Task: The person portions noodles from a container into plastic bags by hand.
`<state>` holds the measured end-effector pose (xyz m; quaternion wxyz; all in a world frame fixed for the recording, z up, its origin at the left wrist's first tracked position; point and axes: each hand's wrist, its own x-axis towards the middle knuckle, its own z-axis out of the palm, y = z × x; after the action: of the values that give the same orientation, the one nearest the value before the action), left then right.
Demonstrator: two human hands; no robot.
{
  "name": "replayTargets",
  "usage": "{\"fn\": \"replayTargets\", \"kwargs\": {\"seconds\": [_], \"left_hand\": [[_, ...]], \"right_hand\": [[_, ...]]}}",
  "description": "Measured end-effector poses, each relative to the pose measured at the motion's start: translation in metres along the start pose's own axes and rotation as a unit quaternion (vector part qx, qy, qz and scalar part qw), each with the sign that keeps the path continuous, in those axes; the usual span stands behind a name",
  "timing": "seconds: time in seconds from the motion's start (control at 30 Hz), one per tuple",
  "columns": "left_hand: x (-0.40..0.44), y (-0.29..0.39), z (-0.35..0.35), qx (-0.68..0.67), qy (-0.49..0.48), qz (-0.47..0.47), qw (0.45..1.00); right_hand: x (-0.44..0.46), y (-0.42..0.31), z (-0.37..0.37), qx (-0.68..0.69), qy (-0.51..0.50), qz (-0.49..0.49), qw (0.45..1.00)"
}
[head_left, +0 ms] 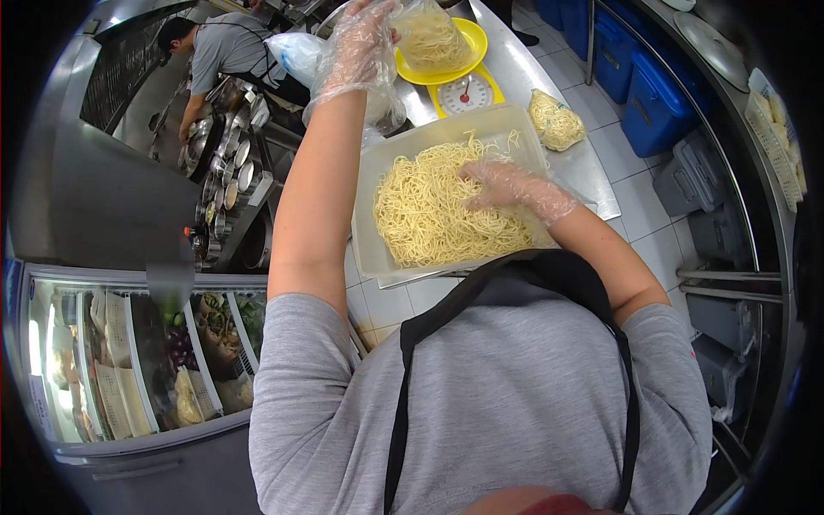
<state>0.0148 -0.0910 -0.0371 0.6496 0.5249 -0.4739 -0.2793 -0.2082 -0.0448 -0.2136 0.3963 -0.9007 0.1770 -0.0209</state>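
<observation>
Yellow noodles (446,210) fill much of a whitish plastic tub (369,249) on the steel table. My right hand (506,187), in a clear plastic glove, rests at the noodles' right side, its fingers apart and partly among the strands. My left hand (360,43), also gloved, is raised at the top, beside a clear bag of noodles (429,41) on a yellow plate (472,43); its fingers are blurred by plastic. Under the plate stands a yellow scale (466,93) with a round dial. A tied bag of noodles (556,122) lies right of the tub.
A white-blue plastic bag (296,56) is left of my raised hand. At upper left a co-worker (227,51) bends over metal pots (230,163). A glass-topped fridge (146,360) stands lower left. Blue bins (657,107) and a shelf line the right.
</observation>
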Motion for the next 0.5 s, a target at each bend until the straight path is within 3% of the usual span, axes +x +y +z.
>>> {"fn": "replayTargets", "kwargs": {"seconds": [0.07,0.13,0.27,0.33,0.37,0.4,0.47,0.5], "left_hand": [[0.002,-0.006,-0.004,0.042,-0.001,0.005,0.999],[-0.002,-0.008,-0.004,-0.065,-0.03,-0.036,0.997],[-0.029,0.03,0.01,-0.057,-0.012,-0.025,0.998],[-0.049,0.052,0.018,-0.133,0.017,-0.054,0.989],[-0.038,0.037,-0.003,-0.15,-0.021,-0.025,0.988],[-0.043,0.041,-0.008,-0.15,-0.015,-0.023,0.988],[-0.061,0.045,-0.02,-0.026,-0.044,-0.039,0.998],[-0.092,0.053,-0.005,-0.069,-0.014,-0.055,0.996]], "right_hand": [[0.004,0.005,0.004,-0.004,0.003,-0.01,1.0],[0.005,0.006,0.004,-0.009,0.004,-0.02,1.0],[0.003,0.006,0.002,0.019,-0.009,-0.009,1.0],[0.002,0.005,0.002,0.02,-0.004,-0.008,1.0],[0.002,0.005,0.001,0.024,-0.003,-0.005,1.0],[0.001,0.002,0.0,0.027,-0.003,-0.002,1.0],[-0.002,-0.006,-0.004,-0.001,0.006,0.004,1.0],[-0.005,-0.012,-0.007,-0.025,0.021,0.011,0.999]]}}
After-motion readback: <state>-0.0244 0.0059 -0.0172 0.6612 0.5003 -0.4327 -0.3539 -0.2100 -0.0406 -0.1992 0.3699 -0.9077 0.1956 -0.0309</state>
